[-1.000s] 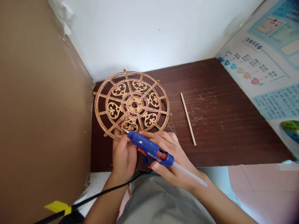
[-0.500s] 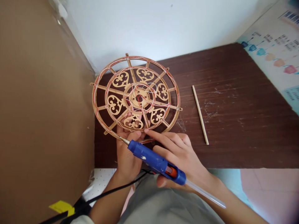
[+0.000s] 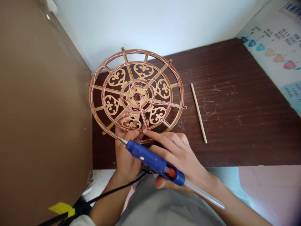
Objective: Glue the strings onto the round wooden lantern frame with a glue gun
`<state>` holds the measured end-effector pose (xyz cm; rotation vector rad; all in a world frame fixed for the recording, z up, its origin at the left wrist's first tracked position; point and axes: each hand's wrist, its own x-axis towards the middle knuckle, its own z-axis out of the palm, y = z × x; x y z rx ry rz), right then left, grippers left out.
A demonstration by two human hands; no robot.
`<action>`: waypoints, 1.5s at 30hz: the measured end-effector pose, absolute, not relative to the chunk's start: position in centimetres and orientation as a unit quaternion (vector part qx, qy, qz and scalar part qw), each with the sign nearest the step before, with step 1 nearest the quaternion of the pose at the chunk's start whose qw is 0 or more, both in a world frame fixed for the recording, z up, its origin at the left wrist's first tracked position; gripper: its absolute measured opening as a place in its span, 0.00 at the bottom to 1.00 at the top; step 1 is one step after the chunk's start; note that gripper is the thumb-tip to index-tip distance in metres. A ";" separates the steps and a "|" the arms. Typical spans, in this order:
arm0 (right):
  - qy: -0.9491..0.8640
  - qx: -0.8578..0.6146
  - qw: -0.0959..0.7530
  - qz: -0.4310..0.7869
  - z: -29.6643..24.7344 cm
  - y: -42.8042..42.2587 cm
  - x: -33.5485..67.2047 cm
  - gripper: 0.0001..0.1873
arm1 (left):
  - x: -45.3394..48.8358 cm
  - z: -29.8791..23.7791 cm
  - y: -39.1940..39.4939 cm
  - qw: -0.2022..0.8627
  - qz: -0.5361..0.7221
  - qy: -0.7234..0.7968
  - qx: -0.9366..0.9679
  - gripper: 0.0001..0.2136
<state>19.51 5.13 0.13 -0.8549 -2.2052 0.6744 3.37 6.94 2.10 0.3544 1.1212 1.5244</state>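
- State: left hand (image 3: pixel 128 157) clamped on the near side of the wheel-shaped frame (image 3: pixel 133 99), thumb on top, other fingers underneath, partly visible through the cutouts. Frame sits over the left part of the table (image 3: pixel 242 119), near rim held up; can't tell if its far rim touches anything.
- Right hand (image 3: pixel 178 153) wrapped round the glue gun (image 3: pixel 145 158), index extended to the frame's inner ring. Trigger finger hidden, so can't tell if it's squeezed.
- Burn risk: metal nozzle (image 3: pixel 122 140) is at the outer rim, right beside the left thumb. If it's hot, a small slip likely reaches skin.
- Drip risk: left hand is under the rim. Runny glue could go through the openings onto those fingers.
- Wire risk: red and white wires (image 3: pixel 166 104) look loose around the hub. A snag from the index finger could lift them; nozzle heat could hurt insulation.
- Cord risk: black cord (image 3: pixel 113 189) crosses over the left forearm. A forearm move could tug the gun off line.
- Grip risk: frame is wide, held at one side. Pushing with the nozzle could tip it.
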 end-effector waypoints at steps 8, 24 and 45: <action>-0.701 -0.367 0.422 0.442 0.7 3.4 18.9 0.22 | 3.2 2.3 7.6 0.491 0.698 0.477 0.209 0.27; -0.727 -0.375 0.390 0.423 0.6 3.4 19.0 0.18 | 3.1 2.4 8.5 0.474 0.721 0.465 0.199 0.28; -0.742 -0.380 0.363 0.416 1.2 3.7 18.8 0.18 | 3.0 1.9 8.5 0.464 0.722 0.465 0.217 0.28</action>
